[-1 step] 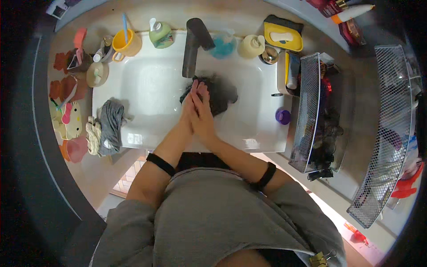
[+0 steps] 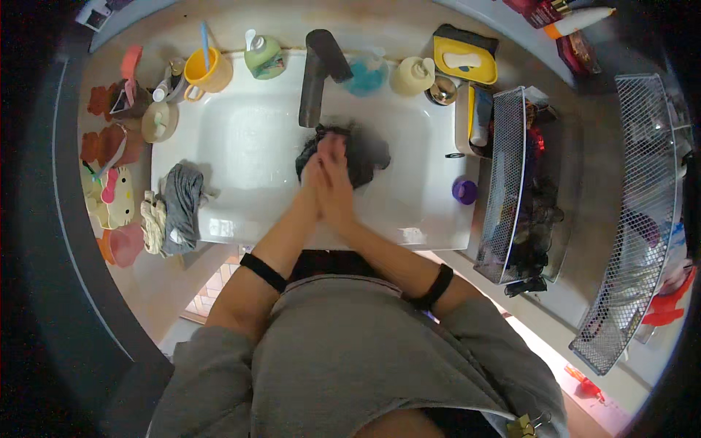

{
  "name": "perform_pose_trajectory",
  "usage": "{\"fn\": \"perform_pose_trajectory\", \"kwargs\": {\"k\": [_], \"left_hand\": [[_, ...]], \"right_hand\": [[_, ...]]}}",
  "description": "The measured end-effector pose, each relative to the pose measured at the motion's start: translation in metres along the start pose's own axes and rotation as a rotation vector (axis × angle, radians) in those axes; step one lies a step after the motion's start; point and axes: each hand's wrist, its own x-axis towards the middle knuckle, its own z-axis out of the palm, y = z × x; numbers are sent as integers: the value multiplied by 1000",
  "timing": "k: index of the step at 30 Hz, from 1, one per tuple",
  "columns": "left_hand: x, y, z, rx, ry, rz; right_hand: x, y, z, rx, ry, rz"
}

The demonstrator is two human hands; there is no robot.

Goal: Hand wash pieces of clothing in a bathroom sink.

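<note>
Black cloth (image 2: 365, 157) — one bunched piece, in white sink (image 2: 248, 160), on the person's side of the tap (image 2: 322, 80). Right hand (image 2: 336, 182): flattened, fingers extended, against left hand (image 2: 311, 177), over the cloth. Left: fingers mostly hidden, blurred — grip cannot be told.

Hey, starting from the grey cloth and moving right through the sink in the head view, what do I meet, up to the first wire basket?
Grey cloth → dark bundle → purple cap → wire basket.
</note>
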Motion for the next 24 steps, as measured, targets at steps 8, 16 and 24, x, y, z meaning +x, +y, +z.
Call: {"fn": "perform_pose_trajectory", "kwargs": {"k": [8, 16, 24], "left_hand": [[-53, 89, 92, -1334, 325, 19], [-26, 32, 17, -67, 102, 257], [-18, 28, 37, 657, 619, 24]], "right_hand": [[0, -36, -6, 260, 118, 473], [-3, 7, -9, 199, -69, 395], [5, 49, 20, -442, 66, 235]]}}
